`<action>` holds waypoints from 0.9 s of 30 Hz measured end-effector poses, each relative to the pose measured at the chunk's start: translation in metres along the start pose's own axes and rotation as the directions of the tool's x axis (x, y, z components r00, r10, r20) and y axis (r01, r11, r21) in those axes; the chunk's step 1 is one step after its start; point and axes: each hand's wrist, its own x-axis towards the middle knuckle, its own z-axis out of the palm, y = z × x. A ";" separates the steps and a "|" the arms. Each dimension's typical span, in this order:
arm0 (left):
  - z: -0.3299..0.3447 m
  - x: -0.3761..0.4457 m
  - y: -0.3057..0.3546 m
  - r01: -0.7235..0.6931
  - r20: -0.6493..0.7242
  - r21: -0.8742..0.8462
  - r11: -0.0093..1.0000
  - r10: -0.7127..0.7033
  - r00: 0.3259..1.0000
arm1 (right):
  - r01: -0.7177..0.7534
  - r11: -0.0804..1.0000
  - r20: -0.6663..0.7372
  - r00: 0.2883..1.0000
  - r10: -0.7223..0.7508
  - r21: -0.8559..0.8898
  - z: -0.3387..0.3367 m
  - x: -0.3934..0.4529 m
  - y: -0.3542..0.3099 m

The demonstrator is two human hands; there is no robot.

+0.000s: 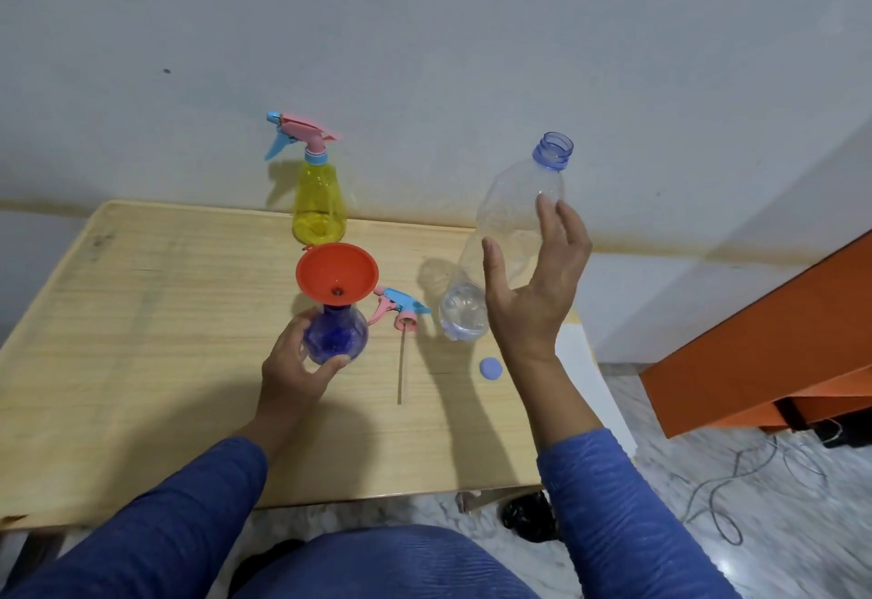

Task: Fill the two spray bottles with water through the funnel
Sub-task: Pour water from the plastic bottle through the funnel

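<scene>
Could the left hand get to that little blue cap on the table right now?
Probably not at once: the left hand grips the blue spray bottle under the funnel; the cap lies beyond, nearer the right hand.

a pale wooden table (pixel 141 315) carries everything, with the blue spray bottle (pixel 336 336) standing near its middle as the landmark. behind that bottle, at the far edge, stands the yellow spray bottle (pixel 320 202); just right of it lies a loose pink-and-blue spray head (pixel 401 310) with its long tube. further right of it lies a small blue cap (pixel 490 368).
</scene>
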 end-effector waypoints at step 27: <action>-0.001 -0.003 0.003 0.023 -0.031 -0.047 0.999 -0.024 0.999 | -0.046 0.963 0.695 0.701 -0.158 0.265 0.066 -0.040 -0.022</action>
